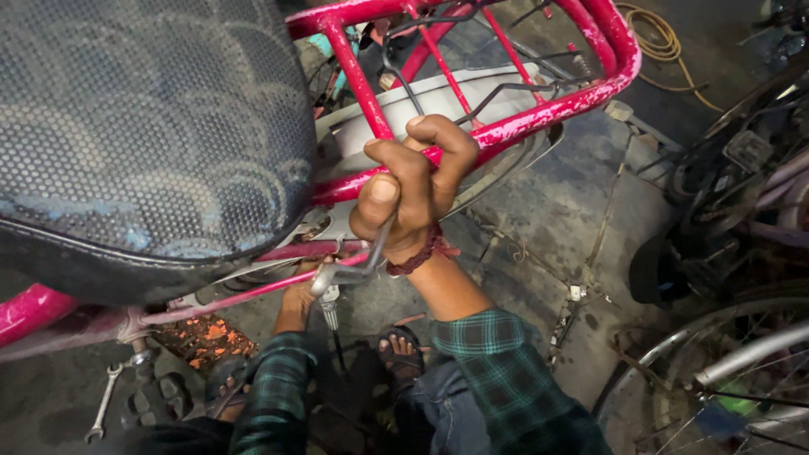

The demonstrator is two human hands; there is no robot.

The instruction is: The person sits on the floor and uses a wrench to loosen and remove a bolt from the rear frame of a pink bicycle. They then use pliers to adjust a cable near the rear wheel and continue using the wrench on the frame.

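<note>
My right hand (413,190) is closed around the side rail of a pink bicycle's rear carrier rack (539,109) and also grips a metal spanner (358,268) whose head hangs below the fist. My left hand (299,295) reaches under the frame beside a thin pink stay (244,295) and touches a bolt with a small tool (329,307); its fingers are mostly hidden. The dark mesh-patterned saddle (143,126) fills the upper left. A white mudguard (438,101) shows under the rack.
A loose spanner (103,404) lies on the concrete floor at lower left near orange debris (206,335). Another bicycle's wheel (708,379) and dark parts stand at the right. A coiled yellow hose (661,42) lies at the top right. My sandalled feet (400,350) are below.
</note>
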